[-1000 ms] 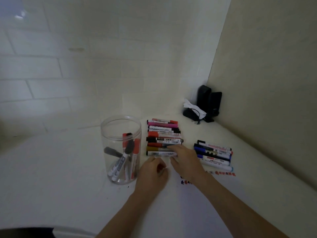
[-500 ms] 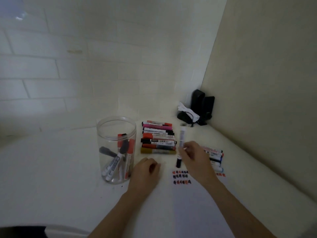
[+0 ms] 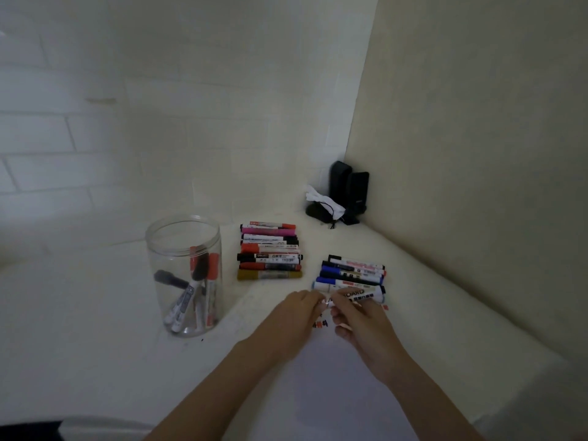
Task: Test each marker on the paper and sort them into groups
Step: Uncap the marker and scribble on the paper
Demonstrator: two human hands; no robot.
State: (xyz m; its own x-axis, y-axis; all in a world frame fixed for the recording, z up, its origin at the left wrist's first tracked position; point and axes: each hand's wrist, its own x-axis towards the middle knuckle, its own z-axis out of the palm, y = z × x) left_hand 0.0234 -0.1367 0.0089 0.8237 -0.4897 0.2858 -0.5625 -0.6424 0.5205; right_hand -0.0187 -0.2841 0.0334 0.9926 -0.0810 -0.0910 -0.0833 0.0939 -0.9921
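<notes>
Your right hand pinches a whiteboard marker held level over the paper, and your left hand grips its left end; I cannot tell if the cap is on. Just behind lies the right group of markers; the left group sits farther back on the worktop, beside a clear jar with more markers

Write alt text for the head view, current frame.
Both hands, left and right, hold one marker over paper. Two rows of markers lie behind; a clear jar stands left.
</notes>
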